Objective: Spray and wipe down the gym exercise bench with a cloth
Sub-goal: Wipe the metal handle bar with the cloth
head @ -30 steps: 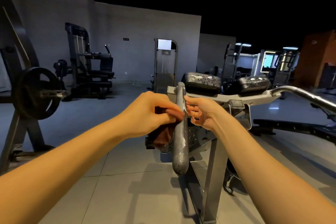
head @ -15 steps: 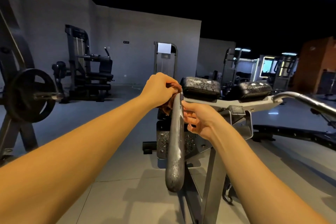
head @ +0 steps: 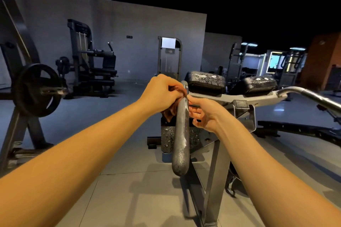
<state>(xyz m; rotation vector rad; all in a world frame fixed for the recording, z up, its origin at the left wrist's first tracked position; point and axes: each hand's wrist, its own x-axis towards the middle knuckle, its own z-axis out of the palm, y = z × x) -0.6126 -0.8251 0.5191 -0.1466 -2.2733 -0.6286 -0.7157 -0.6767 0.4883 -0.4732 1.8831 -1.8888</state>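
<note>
The left grip [head: 162,94] pinches the cloth [head: 168,114] against the bar [head: 181,134], which runs down from it; whether the right grip [head: 204,116] holds, I cannot tell.

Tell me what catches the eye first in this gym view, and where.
Dead centre, the left hand grips a brown cloth against a grey handle bar that points toward the camera, with the right hand close on its other side. Just behind stand two black pads speckled white, and a weight plate hangs on a rack at far left.
</note>
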